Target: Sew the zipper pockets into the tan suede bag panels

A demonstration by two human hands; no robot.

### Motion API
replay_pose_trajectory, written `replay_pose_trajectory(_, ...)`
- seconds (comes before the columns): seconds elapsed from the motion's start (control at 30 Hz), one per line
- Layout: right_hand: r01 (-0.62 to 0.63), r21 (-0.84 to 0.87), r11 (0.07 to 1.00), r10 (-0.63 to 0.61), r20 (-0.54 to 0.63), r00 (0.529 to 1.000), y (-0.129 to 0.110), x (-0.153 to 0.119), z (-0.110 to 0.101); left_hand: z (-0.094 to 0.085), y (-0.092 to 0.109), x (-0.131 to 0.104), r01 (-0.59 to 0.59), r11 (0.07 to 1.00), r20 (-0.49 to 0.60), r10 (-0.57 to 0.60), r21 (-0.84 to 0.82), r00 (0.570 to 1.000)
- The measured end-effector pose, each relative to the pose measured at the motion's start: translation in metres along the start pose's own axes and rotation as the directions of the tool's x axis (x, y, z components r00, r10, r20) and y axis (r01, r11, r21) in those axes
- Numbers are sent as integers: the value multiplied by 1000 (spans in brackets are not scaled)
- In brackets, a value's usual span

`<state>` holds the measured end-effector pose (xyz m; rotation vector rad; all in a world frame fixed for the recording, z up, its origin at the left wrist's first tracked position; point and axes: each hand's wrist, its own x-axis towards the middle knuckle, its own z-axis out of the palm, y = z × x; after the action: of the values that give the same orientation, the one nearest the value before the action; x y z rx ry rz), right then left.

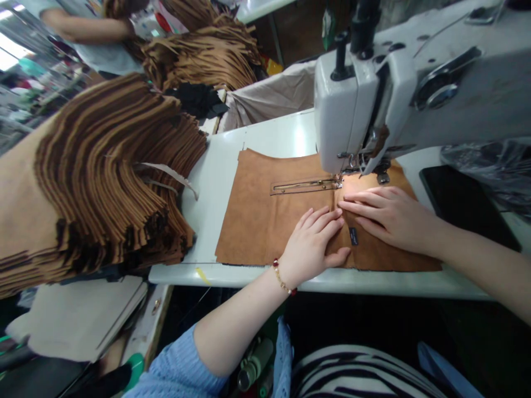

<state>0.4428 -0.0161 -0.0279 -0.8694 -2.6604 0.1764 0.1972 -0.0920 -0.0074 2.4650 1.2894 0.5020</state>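
Counts: one brown panel (249, 221) is lying on one white table (298, 132); one zipper (305, 186) is running across it toward 11 o'clock; one dark label (353, 236) is sitting toward 5 o'clock, lettering too small to read
Machine: one sewing machine (352, 105) is standing at 1 o'clock, its presser foot (339, 181) meeting the zipper's end
Around panel: one stack of brown pieces (112, 177) is leaning at 9 o'clock, count unclear; one black phone (460, 199) is lying at 3 o'clock
Materials: panel is looking suede-like, flat, curved along its 12 o'clock edge; zipper teeth are showing metallic; stack is bending in wavy layers
Left hand (313, 243): fingers are stretching nearly straight, thumb spreading; touching panel, gripping nothing
Right hand (385, 215): fingers are extending, slightly parted, resting on panel near presser foot; thumb is hiding, can't tell its position
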Motion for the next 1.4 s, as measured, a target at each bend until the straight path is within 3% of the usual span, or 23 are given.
replay_pose_trajectory(0.33,-145,5,989,146,-57,988,-11,-13,10,1,-1,-1,6,1000,-5,-6,-9,1000)
replay_pose_trajectory(0.83,-158,-57,986,156,-39,987,-7,-7,8,-1,-5,5,12,1000,1,-12,-2,1000)
replay_pose_trajectory(1.17,-181,-64,981,181,3,983,7,6,6,-1,-17,19,-4,1000,-22,3,-12,1000)
replay_pose_trajectory(1.4,-167,-109,980,164,-43,986,24,16,8,-4,-26,33,7,1000,-20,-7,-5,1000)
